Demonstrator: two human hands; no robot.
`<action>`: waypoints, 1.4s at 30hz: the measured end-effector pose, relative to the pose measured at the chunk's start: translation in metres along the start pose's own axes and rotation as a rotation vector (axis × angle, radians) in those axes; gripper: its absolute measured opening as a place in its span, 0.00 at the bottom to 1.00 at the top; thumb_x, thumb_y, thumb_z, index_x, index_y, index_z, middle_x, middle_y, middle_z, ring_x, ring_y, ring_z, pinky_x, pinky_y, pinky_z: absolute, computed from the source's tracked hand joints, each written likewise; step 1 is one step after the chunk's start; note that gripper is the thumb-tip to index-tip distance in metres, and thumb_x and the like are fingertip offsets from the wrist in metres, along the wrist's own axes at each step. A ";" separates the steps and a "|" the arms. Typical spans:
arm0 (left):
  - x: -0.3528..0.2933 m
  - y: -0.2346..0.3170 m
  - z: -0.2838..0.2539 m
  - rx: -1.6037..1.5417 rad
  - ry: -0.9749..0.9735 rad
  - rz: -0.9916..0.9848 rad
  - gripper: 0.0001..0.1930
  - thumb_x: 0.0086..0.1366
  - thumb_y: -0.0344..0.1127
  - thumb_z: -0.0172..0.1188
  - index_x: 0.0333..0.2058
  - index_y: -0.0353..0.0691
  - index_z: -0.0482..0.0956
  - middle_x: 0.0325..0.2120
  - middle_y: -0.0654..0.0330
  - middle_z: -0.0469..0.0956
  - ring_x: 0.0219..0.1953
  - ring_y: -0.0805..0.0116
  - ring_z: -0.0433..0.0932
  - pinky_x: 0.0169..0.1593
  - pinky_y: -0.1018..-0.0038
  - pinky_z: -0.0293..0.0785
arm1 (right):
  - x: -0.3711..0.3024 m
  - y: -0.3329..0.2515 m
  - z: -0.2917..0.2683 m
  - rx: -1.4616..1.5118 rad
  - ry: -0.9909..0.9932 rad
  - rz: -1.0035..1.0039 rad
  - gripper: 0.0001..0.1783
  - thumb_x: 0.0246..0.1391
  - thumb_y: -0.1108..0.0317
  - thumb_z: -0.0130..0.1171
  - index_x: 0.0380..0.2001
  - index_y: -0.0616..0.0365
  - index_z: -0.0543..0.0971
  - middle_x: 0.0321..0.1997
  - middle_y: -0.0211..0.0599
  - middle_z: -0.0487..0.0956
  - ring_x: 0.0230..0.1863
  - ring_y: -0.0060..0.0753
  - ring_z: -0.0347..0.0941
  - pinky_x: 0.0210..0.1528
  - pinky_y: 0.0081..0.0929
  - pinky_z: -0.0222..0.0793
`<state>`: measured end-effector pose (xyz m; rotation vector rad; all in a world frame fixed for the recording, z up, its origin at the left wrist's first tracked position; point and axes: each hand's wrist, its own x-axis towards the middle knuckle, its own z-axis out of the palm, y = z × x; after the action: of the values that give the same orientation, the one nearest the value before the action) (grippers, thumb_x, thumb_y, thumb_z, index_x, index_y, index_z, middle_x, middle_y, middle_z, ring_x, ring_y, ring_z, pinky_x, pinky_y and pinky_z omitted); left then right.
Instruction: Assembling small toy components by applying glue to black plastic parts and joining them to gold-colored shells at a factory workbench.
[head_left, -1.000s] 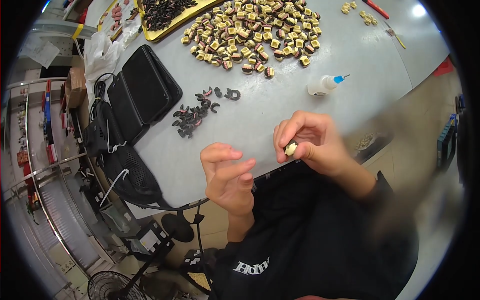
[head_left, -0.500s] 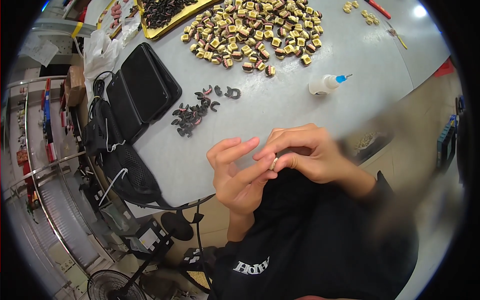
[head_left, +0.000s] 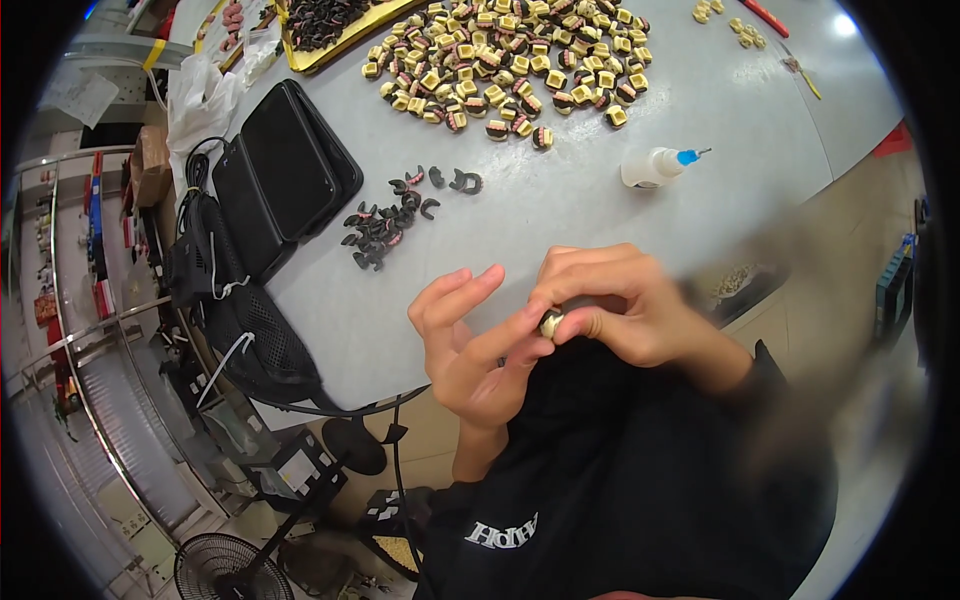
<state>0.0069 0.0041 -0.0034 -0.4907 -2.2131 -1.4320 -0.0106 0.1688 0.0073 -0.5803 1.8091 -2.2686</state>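
A small cream-and-black piece [head_left: 550,324] is pinched between my two hands at the table's near edge. My right hand [head_left: 622,305] grips it with thumb and fingers from the right. From the left, my left hand [head_left: 468,355] holds its other side with thumb and index finger, the remaining fingers raised apart. Part of the piece is hidden by the fingertips. Beyond my hands lies a small heap of black curved parts [head_left: 378,232], some with pink strips. Farther off is a big pile of cream, black and pink pieces [head_left: 500,60] that resemble the held one.
A white bottle [head_left: 650,168] with a blue needle tip stands at the right. Black folded cases [head_left: 285,165] and a mesh bag [head_left: 250,335] lie left. Behind them is a yellow-edged tray [head_left: 340,45] of dark parts. A red tool [head_left: 762,17] and tweezers [head_left: 803,77] lie far right.
The held piece has turned between my fingertips, so more of its black side shows. My left fingers have shifted slightly left and up. The things on the table look the same.
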 end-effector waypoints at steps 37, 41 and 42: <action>-0.006 -0.003 -0.006 0.146 -0.016 0.124 0.10 0.49 0.43 0.66 0.32 0.53 0.84 0.43 0.70 0.73 0.57 0.55 0.53 0.51 0.61 0.58 | 0.001 0.000 0.001 0.444 -0.015 0.224 0.19 0.44 0.80 0.62 0.34 0.58 0.62 0.34 0.39 0.75 0.37 0.26 0.71 0.42 0.23 0.65; 0.005 0.009 0.002 0.067 0.090 -0.023 0.12 0.50 0.40 0.65 0.35 0.48 0.83 0.41 0.67 0.74 0.52 0.54 0.61 0.48 0.62 0.62 | 0.001 0.001 0.006 0.398 0.086 0.144 0.14 0.47 0.81 0.58 0.35 0.61 0.65 0.41 0.43 0.72 0.38 0.28 0.71 0.45 0.25 0.66; 0.009 0.013 0.005 0.001 0.173 -0.141 0.12 0.51 0.38 0.65 0.36 0.45 0.82 0.41 0.65 0.74 0.50 0.55 0.64 0.47 0.63 0.64 | 0.002 0.001 0.008 0.373 0.162 0.133 0.13 0.48 0.82 0.56 0.36 0.63 0.66 0.45 0.46 0.71 0.40 0.28 0.71 0.47 0.26 0.66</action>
<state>0.0053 0.0142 0.0097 -0.2043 -2.1451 -1.4847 -0.0096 0.1609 0.0085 -0.2113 1.3794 -2.5279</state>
